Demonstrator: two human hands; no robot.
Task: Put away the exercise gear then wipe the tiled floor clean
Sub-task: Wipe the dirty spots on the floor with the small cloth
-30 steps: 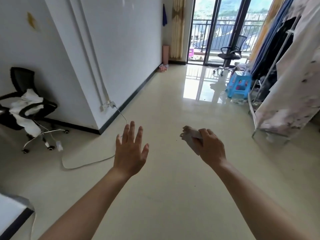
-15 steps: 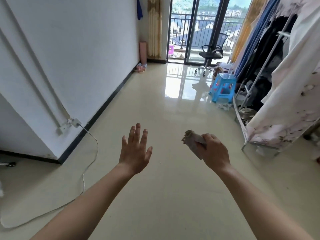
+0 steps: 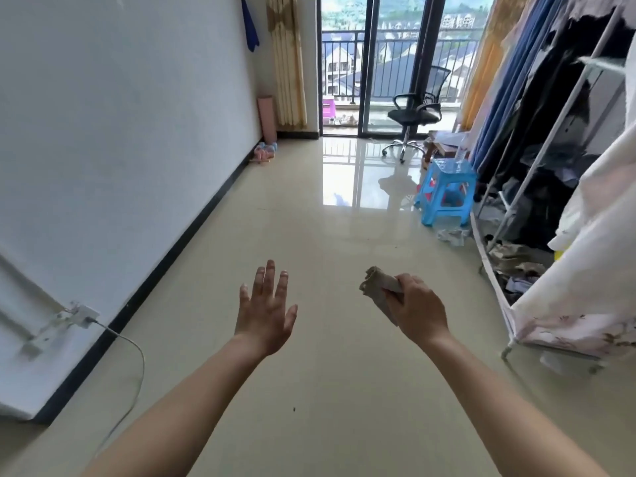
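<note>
A folded grey-beige cloth [image 3: 377, 287] is gripped in the right hand [image 3: 418, 309], with the fingers curled round it and the thumb laid over its top. The cloth is held in the air above the tiled floor [image 3: 327, 235], at about the level of the other hand. Its long axis runs on a diagonal: the bunched free end is pointed forward and to the left, away from the person, while the other end is covered by the palm.

The left hand [image 3: 265, 315] is held out flat with its back up, the fingers straight and spread. Nothing is touched by it, and it is kept well apart from the cloth.

At the far end of the room a pink roll [image 3: 267, 118] (a rolled mat, by its look) is stood upright against the white wall [image 3: 137, 132], just beside the curtain [image 3: 287, 63]. Small pink and blue items [image 3: 264, 153] are seen on the floor at its foot; their kind cannot be told.

A blue plastic stool [image 3: 445, 191] is set on the floor to the right, near a clothes rack [image 3: 568, 201]. A black office chair [image 3: 414, 115] is placed before the balcony door. A white cable [image 3: 134, 356] is hung from a wall socket [image 3: 81, 313] at the left.
</note>
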